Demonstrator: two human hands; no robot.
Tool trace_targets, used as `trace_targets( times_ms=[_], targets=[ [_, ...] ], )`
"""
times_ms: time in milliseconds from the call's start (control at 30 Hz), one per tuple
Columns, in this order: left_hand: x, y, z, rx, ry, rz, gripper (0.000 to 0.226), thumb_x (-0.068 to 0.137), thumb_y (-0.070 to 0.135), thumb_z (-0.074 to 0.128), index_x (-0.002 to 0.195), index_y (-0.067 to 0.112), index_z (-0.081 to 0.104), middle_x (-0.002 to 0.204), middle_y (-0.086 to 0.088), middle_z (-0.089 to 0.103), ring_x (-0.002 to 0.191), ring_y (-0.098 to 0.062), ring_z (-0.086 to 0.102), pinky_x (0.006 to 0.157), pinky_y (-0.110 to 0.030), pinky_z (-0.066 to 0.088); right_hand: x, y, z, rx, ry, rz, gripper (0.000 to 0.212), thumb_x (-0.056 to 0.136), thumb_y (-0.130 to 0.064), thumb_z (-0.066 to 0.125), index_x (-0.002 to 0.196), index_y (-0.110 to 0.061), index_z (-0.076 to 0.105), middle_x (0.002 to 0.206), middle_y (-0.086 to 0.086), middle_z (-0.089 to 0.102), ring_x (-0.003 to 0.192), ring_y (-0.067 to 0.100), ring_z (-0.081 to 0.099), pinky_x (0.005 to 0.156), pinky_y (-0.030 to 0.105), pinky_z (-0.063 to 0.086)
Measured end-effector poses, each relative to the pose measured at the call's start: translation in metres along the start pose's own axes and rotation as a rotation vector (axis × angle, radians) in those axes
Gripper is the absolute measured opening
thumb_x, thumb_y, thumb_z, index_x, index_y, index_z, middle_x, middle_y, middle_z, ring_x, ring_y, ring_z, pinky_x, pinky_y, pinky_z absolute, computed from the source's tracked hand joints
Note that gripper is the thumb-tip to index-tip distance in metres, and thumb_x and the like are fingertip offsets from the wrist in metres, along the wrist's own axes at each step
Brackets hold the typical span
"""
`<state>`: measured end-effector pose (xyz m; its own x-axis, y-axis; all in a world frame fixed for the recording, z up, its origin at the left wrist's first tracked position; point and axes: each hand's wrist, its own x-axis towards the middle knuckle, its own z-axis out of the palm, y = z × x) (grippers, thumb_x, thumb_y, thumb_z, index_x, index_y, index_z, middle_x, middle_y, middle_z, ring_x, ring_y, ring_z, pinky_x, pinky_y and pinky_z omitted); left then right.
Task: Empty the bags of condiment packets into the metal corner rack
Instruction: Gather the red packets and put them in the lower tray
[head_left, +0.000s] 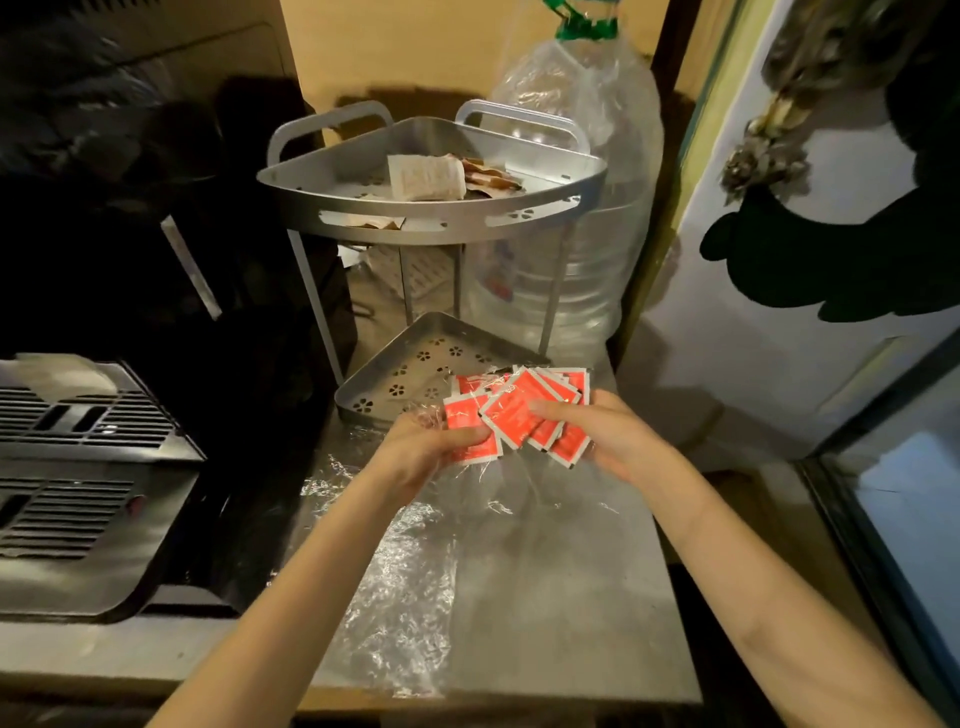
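Grille (78, 415) of a dark appliance occupies the 9 o'clock side. Left hand (436, 447) pinches the left edge of a fan of red condiment packets (514, 413), apparently inside a clear bag (410, 587) trailing toward 6 o'clock. Right hand (597, 431) grips the fan's right edge, presumably steadying it for transfer. Metal corner rack (431, 228) stands at 12 o'clock; its lower tray (415, 358), just beyond the packets, holds none visible; its upper tray holds some. Water jug (587, 208) stands at 1 o'clock.

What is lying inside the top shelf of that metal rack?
In the top shelf: a pale paper packet and brownish packets beside it. Its front rim hides the nearer part.
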<state>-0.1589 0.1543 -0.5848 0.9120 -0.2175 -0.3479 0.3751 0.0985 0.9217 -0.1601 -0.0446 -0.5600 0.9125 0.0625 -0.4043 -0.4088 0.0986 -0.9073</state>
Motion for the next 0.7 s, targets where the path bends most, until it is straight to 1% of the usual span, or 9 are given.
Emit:
trace_targets(
  times_ms=[100,233,300,333,400,433,500,600,700],
  targets=[
    [-0.005,0.014,-0.003,0.041,-0.022,0.075,0.023,0.071,-0.006,0.068,0.091,0.005,0.067,0.078,-0.005,0.074,0.070,-0.016,0.071,0.066,-0.024,0.058,-0.006,-0.011,0.000,-0.039,-0.106,-0.034,0.027,0.074,-0.002,0.071,0.100,-0.007,0.066,0.085,0.006,0.073,0.070,0.015,0.071,0.063,0.028,0.059],
    [-0.021,0.051,0.001,0.113,0.002,0.278,0.030,0.067,-0.006,0.071,0.089,0.014,0.065,0.072,0.005,0.074,0.068,-0.008,0.070,0.059,-0.016,0.053,-0.017,-0.041,0.006,-0.078,-0.182,-0.184,0.026,0.073,0.001,0.069,0.095,-0.012,0.065,0.089,0.005,0.072,0.075,0.013,0.071,0.062,0.026,0.059],
    [-0.032,0.073,0.004,0.171,0.021,0.403,0.033,0.065,-0.006,0.073,0.088,0.016,0.065,0.069,0.013,0.073,0.068,-0.002,0.069,0.058,-0.009,0.049,-0.022,-0.057,0.011,-0.091,-0.199,-0.315,0.030,0.066,-0.002,0.073,0.092,-0.015,0.067,0.087,0.003,0.072,0.077,0.014,0.071,0.068,0.028,0.059],
    [-0.037,0.085,0.005,0.199,0.022,0.459,0.034,0.064,-0.005,0.074,0.089,0.017,0.066,0.072,0.014,0.073,0.071,-0.001,0.069,0.061,-0.009,0.049,-0.025,-0.065,0.013,-0.098,-0.207,-0.385,0.034,0.059,-0.006,0.076,0.091,-0.017,0.067,0.087,0.002,0.073,0.081,0.015,0.071,0.073,0.031,0.059],
    [-0.046,0.105,0.007,0.239,0.011,0.575,0.035,0.062,-0.003,0.076,0.090,0.016,0.067,0.079,0.014,0.074,0.081,-0.005,0.070,0.072,-0.015,0.053,-0.029,-0.079,0.017,-0.099,-0.220,-0.512,0.045,0.049,-0.016,0.080,0.092,-0.021,0.069,0.090,-0.001,0.074,0.091,0.018,0.070,0.081,0.034,0.057],
    [-0.051,0.113,0.008,0.255,0.008,0.632,0.035,0.061,-0.001,0.076,0.091,0.015,0.067,0.081,0.014,0.074,0.084,-0.007,0.070,0.077,-0.018,0.054,-0.031,-0.085,0.018,-0.101,-0.230,-0.567,0.049,0.047,-0.019,0.081,0.095,-0.023,0.069,0.094,-0.001,0.074,0.096,0.020,0.068,0.085,0.035,0.056],
    [-0.059,0.127,0.010,0.297,0.019,0.746,0.032,0.059,0.006,0.076,0.089,0.016,0.067,0.078,0.019,0.073,0.082,-0.003,0.070,0.076,-0.017,0.054,-0.035,-0.095,0.021,-0.110,-0.246,-0.663,0.050,0.049,-0.022,0.082,0.097,-0.027,0.069,0.100,-0.002,0.073,0.103,0.020,0.066,0.090,0.035,0.053],
    [-0.067,0.144,0.011,0.407,0.064,0.870,0.025,0.059,0.019,0.073,0.082,0.024,0.064,0.069,0.031,0.068,0.075,0.006,0.067,0.064,-0.008,0.050,-0.042,-0.106,0.025,-0.149,-0.212,-0.779,0.047,0.049,-0.026,0.081,0.094,-0.032,0.067,0.093,-0.014,0.074,0.099,0.009,0.067,0.084,0.024,0.054],
    [-0.062,0.155,0.007,0.489,0.071,0.963,0.029,0.068,0.008,0.072,0.092,0.021,0.064,0.073,0.033,0.067,0.081,0.009,0.066,0.069,-0.007,0.049,-0.043,-0.111,0.026,-0.161,-0.182,-0.855,0.045,0.056,-0.013,0.075,0.096,-0.026,0.062,0.087,-0.020,0.073,0.093,0.002,0.067,0.078,0.018,0.053]
  ],
)
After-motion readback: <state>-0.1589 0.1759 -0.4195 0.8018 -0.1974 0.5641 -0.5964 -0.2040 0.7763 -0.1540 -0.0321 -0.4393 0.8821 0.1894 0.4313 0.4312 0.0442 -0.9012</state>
